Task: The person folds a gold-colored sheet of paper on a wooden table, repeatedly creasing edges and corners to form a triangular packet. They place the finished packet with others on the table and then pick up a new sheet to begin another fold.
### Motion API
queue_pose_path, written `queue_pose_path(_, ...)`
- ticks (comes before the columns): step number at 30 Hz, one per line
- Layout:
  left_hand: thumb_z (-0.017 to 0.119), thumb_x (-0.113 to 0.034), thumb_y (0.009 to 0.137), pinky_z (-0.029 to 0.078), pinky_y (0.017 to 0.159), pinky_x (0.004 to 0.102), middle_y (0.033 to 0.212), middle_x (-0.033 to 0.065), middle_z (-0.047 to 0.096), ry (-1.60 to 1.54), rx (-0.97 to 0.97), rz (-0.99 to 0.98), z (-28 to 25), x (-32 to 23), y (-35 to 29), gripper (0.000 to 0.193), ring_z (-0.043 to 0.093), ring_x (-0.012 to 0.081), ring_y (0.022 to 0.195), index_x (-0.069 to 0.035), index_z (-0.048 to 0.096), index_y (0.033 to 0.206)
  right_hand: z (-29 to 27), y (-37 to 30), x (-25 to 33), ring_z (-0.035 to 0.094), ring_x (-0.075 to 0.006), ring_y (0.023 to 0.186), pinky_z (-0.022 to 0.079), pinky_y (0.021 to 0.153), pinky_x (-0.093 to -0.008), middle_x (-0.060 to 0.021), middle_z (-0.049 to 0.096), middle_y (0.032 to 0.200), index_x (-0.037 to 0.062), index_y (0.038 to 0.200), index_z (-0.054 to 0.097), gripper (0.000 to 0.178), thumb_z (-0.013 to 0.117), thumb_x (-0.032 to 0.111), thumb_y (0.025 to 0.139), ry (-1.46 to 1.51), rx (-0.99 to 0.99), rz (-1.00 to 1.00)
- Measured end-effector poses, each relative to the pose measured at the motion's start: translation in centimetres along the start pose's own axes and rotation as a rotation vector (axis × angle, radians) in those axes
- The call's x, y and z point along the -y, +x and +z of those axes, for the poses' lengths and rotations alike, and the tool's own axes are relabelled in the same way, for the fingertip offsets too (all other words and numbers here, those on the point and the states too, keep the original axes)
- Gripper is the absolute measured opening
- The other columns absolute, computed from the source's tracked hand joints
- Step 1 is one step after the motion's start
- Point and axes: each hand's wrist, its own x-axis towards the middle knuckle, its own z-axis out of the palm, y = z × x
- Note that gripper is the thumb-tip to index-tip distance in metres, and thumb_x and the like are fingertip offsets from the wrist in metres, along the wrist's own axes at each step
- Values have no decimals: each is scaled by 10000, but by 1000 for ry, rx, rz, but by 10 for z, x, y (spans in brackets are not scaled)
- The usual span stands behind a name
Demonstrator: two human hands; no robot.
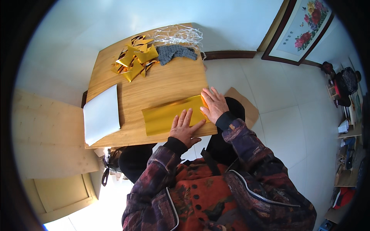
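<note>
A shiny gold foil sheet (158,118) lies lengthwise near the front right of the wooden table. My left hand (185,130) rests on the sheet's near edge, fingers spread and stretched out. At the sheet's right end, my right hand (216,104) lies with its fingers extended and thumb apart. An orange-looking strip shows beside its fingers, perhaps a fold or a reflection; the part under the palm is hidden. Toward the back of the table sits a pile of pointed, folded gold foil pieces (135,57).
A stack of white sheets (103,114) lies at the table's (169,82) left edge. Behind are a grey textured cloth (176,53) and tangled clear strips (179,35). Brown cardboard (243,104) lies on the floor at right. Cluttered shelves (348,169) stand far right.
</note>
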Motion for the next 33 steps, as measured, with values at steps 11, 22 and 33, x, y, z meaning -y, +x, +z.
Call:
queue_pose_path(11,684,-555,772,188,1141,555,1554,102,262,-47,24,118,-11,25,-19,816,233,324,1438,-280,360,1469,-12,-34,4,458,-339,1265,354,1059,-469,-118,556,1291,38,1250,544,427,638,144,847,189,-158,-86)
queue_pose_path(22,670,-517,807,155,1151,563,1529,74,320,-112,9,61,-7,23,-20,734,255,308,1427,-199,427,1422,3,-8,7,463,-369,1243,419,1018,-410,-241,466,1339,-20,1350,382,714,722,290,804,400,-232,224)
queue_pose_path(33,709,-439,797,151,1154,549,1535,86,310,-206,36,20,-13,22,-19,709,250,305,1432,-189,451,1409,2,16,20,562,-398,1147,463,959,-426,-301,524,1286,-53,1421,248,956,758,414,760,572,58,567)
